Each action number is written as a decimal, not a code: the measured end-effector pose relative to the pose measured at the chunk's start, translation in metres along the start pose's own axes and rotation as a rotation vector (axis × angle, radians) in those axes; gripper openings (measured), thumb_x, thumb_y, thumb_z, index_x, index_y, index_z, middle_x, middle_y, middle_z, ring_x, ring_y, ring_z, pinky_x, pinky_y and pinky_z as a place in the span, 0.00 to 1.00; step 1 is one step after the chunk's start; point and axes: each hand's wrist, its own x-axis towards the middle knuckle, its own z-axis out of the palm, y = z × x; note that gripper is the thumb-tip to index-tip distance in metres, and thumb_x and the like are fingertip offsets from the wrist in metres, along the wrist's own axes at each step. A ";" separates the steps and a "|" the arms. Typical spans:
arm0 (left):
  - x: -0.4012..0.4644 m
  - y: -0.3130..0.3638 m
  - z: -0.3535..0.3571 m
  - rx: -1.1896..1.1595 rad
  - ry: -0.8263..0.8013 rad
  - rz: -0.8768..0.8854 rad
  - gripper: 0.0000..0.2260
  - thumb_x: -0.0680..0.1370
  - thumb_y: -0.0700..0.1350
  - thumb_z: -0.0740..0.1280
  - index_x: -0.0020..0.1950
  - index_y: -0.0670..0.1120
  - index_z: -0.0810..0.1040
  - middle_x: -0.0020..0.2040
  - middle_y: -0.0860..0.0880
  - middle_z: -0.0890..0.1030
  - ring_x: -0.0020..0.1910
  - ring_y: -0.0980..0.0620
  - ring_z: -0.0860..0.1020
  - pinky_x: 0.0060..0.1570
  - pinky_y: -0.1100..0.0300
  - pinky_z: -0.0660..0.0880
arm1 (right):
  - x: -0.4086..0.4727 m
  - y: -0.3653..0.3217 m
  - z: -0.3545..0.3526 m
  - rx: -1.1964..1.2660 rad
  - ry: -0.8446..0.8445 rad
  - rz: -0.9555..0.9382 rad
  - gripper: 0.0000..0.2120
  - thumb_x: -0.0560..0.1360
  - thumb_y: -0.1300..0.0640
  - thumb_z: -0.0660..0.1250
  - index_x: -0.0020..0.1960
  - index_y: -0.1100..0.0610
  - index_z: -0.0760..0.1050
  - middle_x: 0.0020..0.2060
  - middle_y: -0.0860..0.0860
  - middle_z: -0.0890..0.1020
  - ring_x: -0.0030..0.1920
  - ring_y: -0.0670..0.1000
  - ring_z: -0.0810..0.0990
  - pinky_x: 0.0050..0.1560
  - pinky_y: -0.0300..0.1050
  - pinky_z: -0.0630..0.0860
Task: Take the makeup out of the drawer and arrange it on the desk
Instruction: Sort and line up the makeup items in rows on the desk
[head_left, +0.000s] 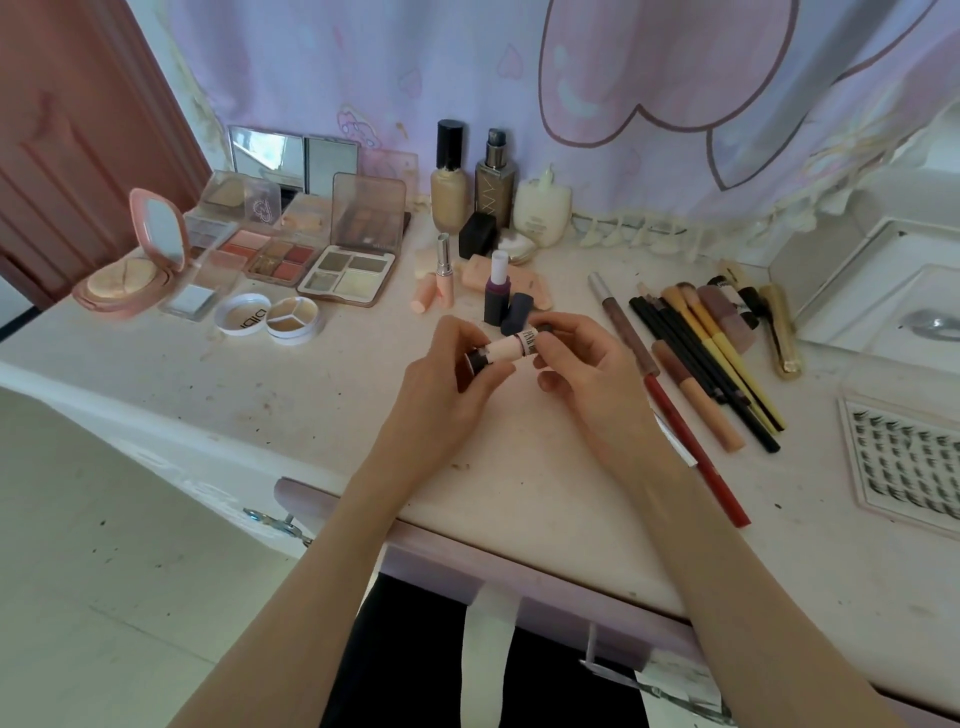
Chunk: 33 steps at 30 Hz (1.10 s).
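I am sitting at the desk, and the drawer under its edge is the nearest thing to me. Above the desk I am holding a small pale tube with both hands. It is lying almost flat, its long axis going from left to right, the right end a little higher and farther. My left hand is curling its fingers round the dark left end. My right hand is pinching the right end, near the barcode label. Just behind the tube, a purple lipstick is standing upright. To the right, pencils and brushes are lying side by side. Farther left, open palettes are lying, and foundation bottles are standing at the curtain.
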 end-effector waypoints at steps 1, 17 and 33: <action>0.001 0.000 0.000 -0.001 -0.006 -0.022 0.06 0.77 0.49 0.64 0.48 0.49 0.69 0.36 0.55 0.74 0.33 0.63 0.71 0.35 0.73 0.67 | 0.001 -0.001 -0.001 0.031 -0.008 -0.005 0.10 0.77 0.66 0.62 0.56 0.59 0.76 0.42 0.52 0.77 0.40 0.47 0.74 0.40 0.42 0.72; 0.000 0.003 0.000 0.122 -0.097 0.090 0.02 0.75 0.47 0.67 0.47 0.52 0.77 0.39 0.60 0.72 0.42 0.60 0.69 0.42 0.75 0.62 | -0.005 -0.008 -0.004 -0.026 0.031 -0.154 0.14 0.74 0.67 0.65 0.57 0.56 0.77 0.49 0.48 0.82 0.42 0.38 0.79 0.44 0.33 0.74; -0.001 0.001 0.000 0.074 -0.079 0.059 0.05 0.75 0.46 0.68 0.47 0.56 0.75 0.40 0.63 0.75 0.40 0.67 0.69 0.40 0.76 0.64 | -0.004 -0.009 0.001 -0.140 0.050 -0.256 0.10 0.73 0.63 0.68 0.50 0.50 0.77 0.45 0.43 0.81 0.45 0.38 0.79 0.47 0.31 0.75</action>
